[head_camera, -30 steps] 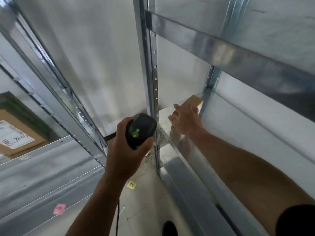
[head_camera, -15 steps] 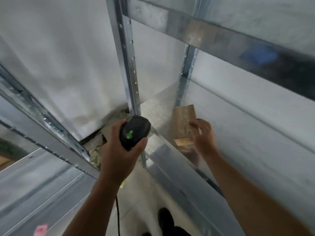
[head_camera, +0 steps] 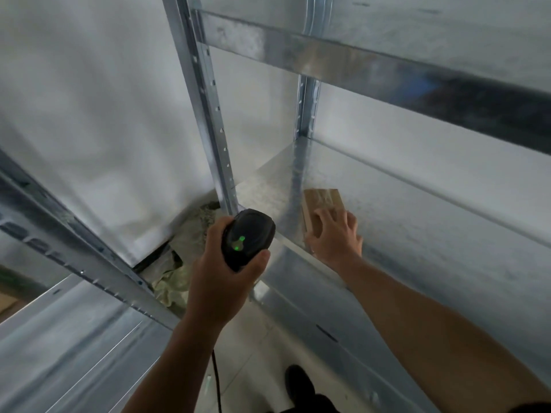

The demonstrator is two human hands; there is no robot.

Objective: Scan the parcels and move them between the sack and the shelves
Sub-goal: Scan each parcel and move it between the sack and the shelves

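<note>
A small brown cardboard parcel (head_camera: 323, 201) lies flat on the metal shelf (head_camera: 417, 228) near its left front corner. My right hand (head_camera: 335, 236) rests on top of the parcel's near end, fingers spread over it. My left hand (head_camera: 220, 272) grips a black barcode scanner (head_camera: 249, 238) with a green light, held just left of the shelf's front post. The scanner's cable hangs down past my forearm.
A galvanised upright post (head_camera: 208, 114) stands between the two hands. Another shelf unit (head_camera: 68, 332) sits at the lower left. A crumpled pale sack (head_camera: 176, 272) lies on the floor by the wall. My shoe (head_camera: 299, 383) shows below. An upper shelf beam (head_camera: 357, 64) crosses overhead.
The parcel went from held upright at the shelf's back corner to lying flat near the front. My right hand moved from its side onto its top. The scanner hand barely shifted.
</note>
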